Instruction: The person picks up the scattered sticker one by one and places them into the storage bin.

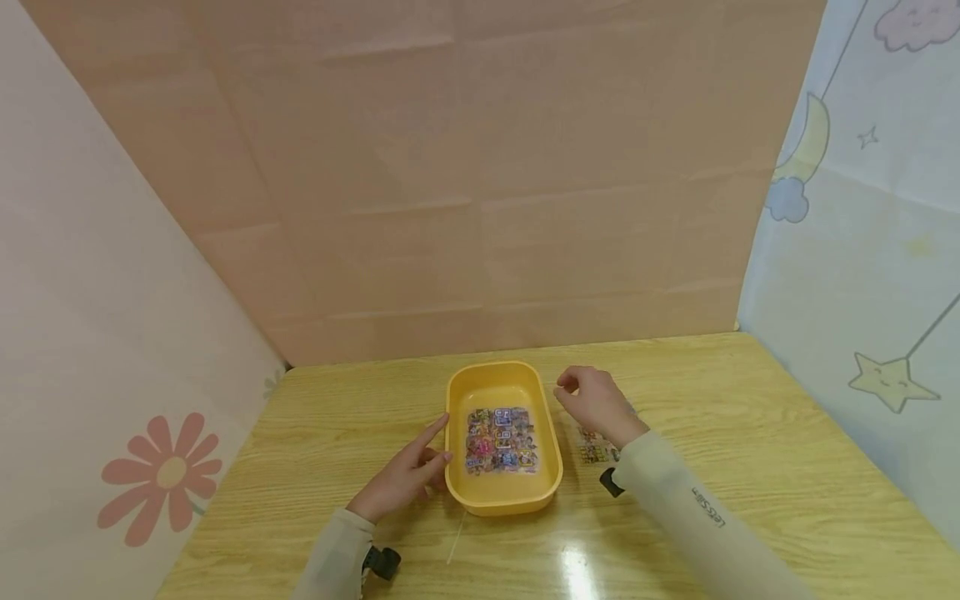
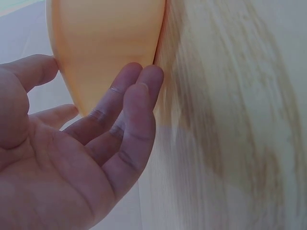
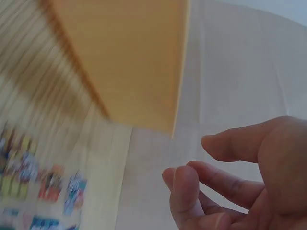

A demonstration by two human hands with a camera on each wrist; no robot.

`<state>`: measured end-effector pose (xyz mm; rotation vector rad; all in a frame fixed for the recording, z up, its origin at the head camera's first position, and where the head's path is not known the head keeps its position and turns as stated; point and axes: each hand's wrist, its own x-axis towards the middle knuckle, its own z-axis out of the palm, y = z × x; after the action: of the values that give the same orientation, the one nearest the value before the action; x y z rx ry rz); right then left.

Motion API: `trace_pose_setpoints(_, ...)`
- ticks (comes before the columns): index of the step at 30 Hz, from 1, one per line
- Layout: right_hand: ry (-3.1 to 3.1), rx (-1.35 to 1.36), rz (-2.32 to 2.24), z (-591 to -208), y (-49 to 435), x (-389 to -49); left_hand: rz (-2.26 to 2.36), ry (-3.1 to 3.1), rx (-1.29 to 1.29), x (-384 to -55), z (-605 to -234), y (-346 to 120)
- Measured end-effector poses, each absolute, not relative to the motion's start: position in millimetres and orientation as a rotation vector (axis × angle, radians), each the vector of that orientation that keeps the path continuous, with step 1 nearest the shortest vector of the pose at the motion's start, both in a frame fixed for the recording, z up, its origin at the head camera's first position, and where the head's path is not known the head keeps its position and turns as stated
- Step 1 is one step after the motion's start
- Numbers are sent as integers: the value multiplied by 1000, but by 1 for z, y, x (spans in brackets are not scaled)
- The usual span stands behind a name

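Observation:
A yellow plastic basin (image 1: 506,505) stands on the table, with colourful printed stickers (image 1: 502,440) spread over its floor. My left hand (image 1: 408,477) is at the basin's left side, thumb and index fingertip against the rim, and the other fingers bend loosely by the outer wall in the left wrist view. Just off the right rim, my right hand (image 1: 597,406) hovers with bent fingers. Its thumb and fingertips are apart with nothing between them in the right wrist view. Partly hidden below that hand, a clear sheet of small stickers (image 1: 594,454) lies on the table.
A thin pale strip (image 1: 456,537) lies on the wooden table (image 1: 337,417) in front of the basin. A plain pinkish-brown sheet (image 1: 480,208) hangs behind the table. Printed cloths flank it, with a flower (image 1: 171,472) at left and a star (image 1: 892,381) at right.

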<state>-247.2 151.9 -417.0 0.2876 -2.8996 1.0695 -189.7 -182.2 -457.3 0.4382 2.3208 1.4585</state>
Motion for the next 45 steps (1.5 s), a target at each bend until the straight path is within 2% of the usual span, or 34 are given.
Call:
trace_pose_setpoints(18,-3186,93,800,-450,232,-240,1461,2308,435,-192,-459,-178)
trace_pose_setpoints(26,-3277,25,733,-451,243,-237,1466,2304,432,-191,-459,-178)
trace_pose_setpoints(45,-3304,63,651,-455,252,-240,1460,2309,429,-193,-461,-178)
